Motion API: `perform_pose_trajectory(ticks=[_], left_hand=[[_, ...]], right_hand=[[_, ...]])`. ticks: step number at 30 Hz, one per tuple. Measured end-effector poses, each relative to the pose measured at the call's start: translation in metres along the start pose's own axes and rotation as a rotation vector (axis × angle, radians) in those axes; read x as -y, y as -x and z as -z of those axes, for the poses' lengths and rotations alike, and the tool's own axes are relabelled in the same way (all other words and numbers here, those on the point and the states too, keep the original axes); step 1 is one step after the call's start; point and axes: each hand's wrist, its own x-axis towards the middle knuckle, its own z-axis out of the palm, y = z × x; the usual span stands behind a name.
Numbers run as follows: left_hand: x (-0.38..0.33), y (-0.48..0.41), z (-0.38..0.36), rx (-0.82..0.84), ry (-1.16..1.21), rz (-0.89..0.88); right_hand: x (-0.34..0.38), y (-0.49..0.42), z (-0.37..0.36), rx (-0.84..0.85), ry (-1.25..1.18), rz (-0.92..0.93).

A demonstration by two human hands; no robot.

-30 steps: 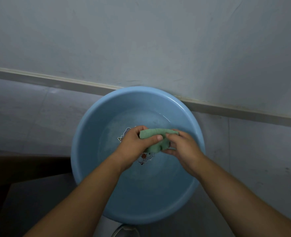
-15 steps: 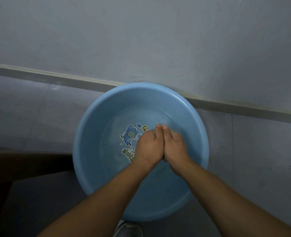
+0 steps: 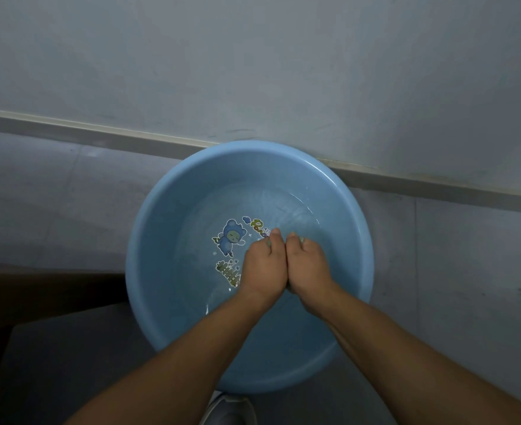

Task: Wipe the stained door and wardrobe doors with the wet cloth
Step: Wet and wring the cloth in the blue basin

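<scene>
The wet cloth (image 3: 301, 239) showed only as greenish slivers between two fists at mid-frame, inside the blue basin (image 3: 161, 271) of water. The left hand (image 3: 264, 268) and right hand (image 3: 306, 268) pressed together, fingers curled tight round it. This looked like preparation only: no door or wardrobe was visible, so all the wiping remained.

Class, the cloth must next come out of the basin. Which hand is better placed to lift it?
Either: left hand and right hand grip the cloth, pressed side by side in the basin; only slivers show, so neither leads.
</scene>
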Motion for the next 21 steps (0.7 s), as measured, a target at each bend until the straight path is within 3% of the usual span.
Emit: perform_pose_trajectory(ticks=[6, 14, 21], left_hand=[[-0.007, 0.005, 0.007, 0.131, 0.078, 0.189], [-0.054, 0.013, 0.048, 0.27, 0.111, 0.097], [-0.153, 0.087, 0.076, 0.307, 0.033, -0.08]], right_hand=[[-0.008, -0.004, 0.007, 0.002, 0.032, -0.025], [0.037, 0.018, 0.063, 0.259, 0.034, 0.12], [0.115, 0.122, 0.098, 0.379, -0.348, -0.081]])
